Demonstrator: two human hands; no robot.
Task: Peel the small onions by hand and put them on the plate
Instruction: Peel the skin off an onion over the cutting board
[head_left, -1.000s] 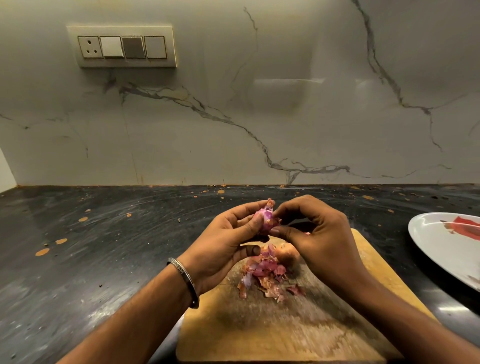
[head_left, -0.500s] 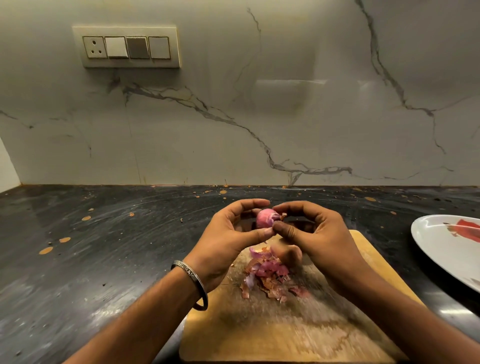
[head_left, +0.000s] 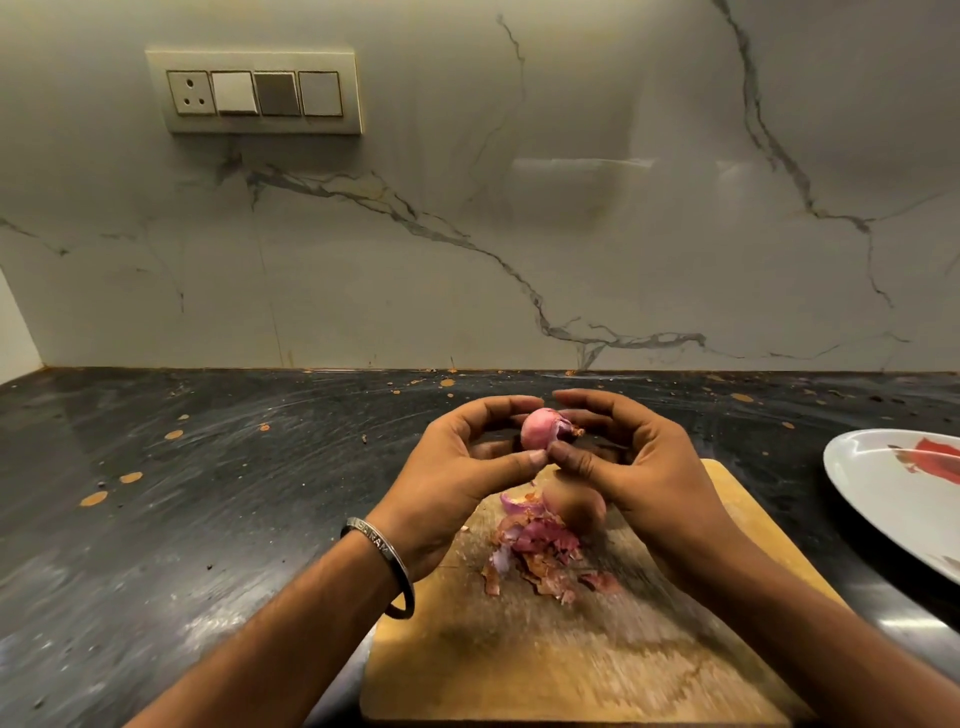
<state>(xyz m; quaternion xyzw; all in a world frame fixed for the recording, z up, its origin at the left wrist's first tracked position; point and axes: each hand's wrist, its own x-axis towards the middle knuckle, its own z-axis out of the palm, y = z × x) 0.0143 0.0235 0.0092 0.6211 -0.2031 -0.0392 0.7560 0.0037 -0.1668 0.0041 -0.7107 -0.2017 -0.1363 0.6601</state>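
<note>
Scene: My two hands meet at centre frame above a board (head_left: 597, 665) on a dark surface (head_left: 208, 493).
Onion: The onion (head_left: 543, 428) sits raised between both hands, pink and mostly bare, a wisp of dry skin at its right tip.
Left hand: My left hand (head_left: 457, 467) curls round the onion's left side, thumb tip pressed under it.
Right hand: My right hand (head_left: 639, 467) cups the other side, thumb meeting the left thumb beneath the onion, fingers arched over the top.
Peels: A heap of peels (head_left: 535, 551) lies on the board, just below the hands; a second round onion (head_left: 576, 506) seems to rest beside it, partly hidden.
Plate: The plate (head_left: 883, 499) waits at the right edge of the frame, well apart from the hands; no onions visible on the part in view.
Step in hand: I judge the last skin and the tip remain. Best to pinch the loose wisp with the right fingertips, pull along the onion while the left steadies it, and drop scraps over the board.
Change: Against half a second ago, the onion shows more of its bare side, and my fingers arch wider above it.
</note>
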